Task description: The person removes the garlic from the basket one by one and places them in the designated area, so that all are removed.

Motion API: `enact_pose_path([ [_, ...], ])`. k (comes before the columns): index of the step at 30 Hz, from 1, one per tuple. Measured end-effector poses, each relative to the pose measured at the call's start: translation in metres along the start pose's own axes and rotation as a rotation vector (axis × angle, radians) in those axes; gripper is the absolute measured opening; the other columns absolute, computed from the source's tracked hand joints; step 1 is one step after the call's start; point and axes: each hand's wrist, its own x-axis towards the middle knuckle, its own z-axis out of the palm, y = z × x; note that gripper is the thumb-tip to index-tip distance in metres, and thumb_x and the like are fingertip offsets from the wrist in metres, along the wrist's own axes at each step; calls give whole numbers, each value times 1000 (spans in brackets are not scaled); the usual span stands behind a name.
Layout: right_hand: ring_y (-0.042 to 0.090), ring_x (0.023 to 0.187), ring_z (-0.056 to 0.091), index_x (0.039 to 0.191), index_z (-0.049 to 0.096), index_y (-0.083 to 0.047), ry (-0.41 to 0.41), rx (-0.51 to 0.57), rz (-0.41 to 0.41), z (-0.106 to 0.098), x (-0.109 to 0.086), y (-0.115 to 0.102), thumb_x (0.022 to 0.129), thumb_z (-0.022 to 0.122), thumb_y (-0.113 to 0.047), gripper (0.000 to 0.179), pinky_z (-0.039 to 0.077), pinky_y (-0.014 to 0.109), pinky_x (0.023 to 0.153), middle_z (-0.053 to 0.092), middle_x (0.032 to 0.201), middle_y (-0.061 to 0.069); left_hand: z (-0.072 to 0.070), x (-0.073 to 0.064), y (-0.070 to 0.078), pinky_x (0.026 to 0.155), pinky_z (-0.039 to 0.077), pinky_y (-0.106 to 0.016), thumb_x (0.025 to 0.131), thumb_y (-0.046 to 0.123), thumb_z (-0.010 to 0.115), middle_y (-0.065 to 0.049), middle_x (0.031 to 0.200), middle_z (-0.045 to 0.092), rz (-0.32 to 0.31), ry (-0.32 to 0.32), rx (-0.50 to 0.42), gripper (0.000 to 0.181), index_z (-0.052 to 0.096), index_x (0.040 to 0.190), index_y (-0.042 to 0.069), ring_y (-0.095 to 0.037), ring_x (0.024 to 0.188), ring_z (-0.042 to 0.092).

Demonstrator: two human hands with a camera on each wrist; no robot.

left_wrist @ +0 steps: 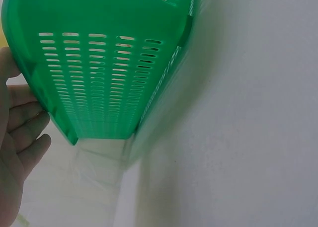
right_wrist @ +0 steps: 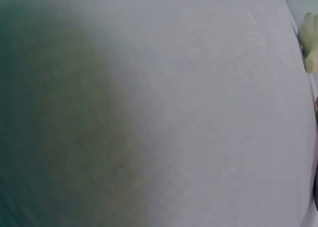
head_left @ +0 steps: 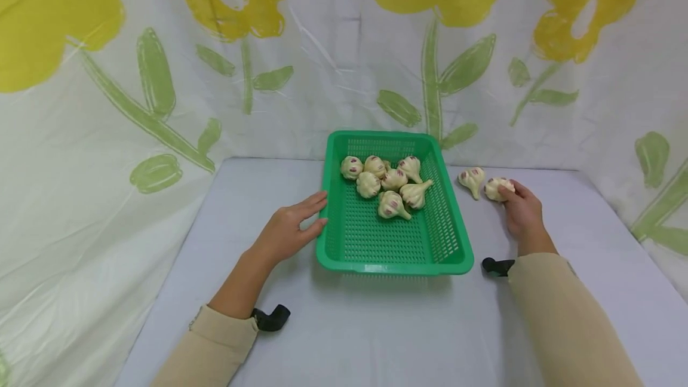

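Note:
Several whitish garlic bulbs with purple marks, among them a front garlic bulb (head_left: pixel 390 204), lie toward the back of a green plastic basket (head_left: pixel 395 269). My left hand (head_left: pixel 287 229) touches the basket's left rim with its fingers extended; the left wrist view shows the fingers (left_wrist: pixel 27 125) against the slotted basket wall (left_wrist: pixel 99 13). Right of the basket, my right hand (head_left: pixel 525 212) pinches a garlic bulb (head_left: pixel 494 189) at the table surface. Just left of it lies another garlic bulb (head_left: pixel 472 180). In the right wrist view only a garlic bulb (right_wrist: pixel 309 36) shows at the right edge.
The basket stands on a white-covered table (head_left: pixel 365 327). Behind it hangs a white curtain (head_left: pixel 333 88) with yellow flowers, meeting the table's back edge. Each wrist carries a black camera mount, the left mount (head_left: pixel 272 318) and the right mount (head_left: pixel 497 266).

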Motion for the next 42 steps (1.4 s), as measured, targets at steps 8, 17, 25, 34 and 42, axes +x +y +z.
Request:
enact_pose_path([
  [8,6,148,22,157,24,-14,29,-49,2,5,0,-2,93,67,-17,78,23,21,118,19,164,-1,-2,1,0,102,50,-42,95,23,65,-6,146,53,-10,-3,1,47,58,137,5,-23,130,55],
  [17,6,148,21,157,26,-14,17,-66,-4,10,1,-6,93,67,-18,76,23,21,118,20,164,-3,-6,2,0,103,49,-42,95,24,66,-4,146,52,-29,-4,-9,47,58,137,6,-22,131,54],
  [25,6,147,22,157,27,-15,28,-48,14,14,-2,-9,92,68,-15,76,24,21,117,21,164,-3,-7,2,-1,103,49,-41,95,24,66,-5,146,52,-27,-6,-15,47,57,138,5,-22,131,53],
  [34,5,147,21,157,25,-16,17,-65,22,9,0,-8,92,69,-19,78,23,21,118,18,164,-4,-5,1,-2,102,49,-41,95,22,66,-6,146,52,-16,-4,-23,47,57,137,4,-23,132,53],
  [42,2,148,12,159,15,-18,-32,-25,51,3,-7,-10,95,65,-28,82,16,20,119,10,165,-11,-1,0,-2,102,50,-41,95,22,66,-6,146,52,-12,-13,-22,47,58,136,3,-23,131,54],
])
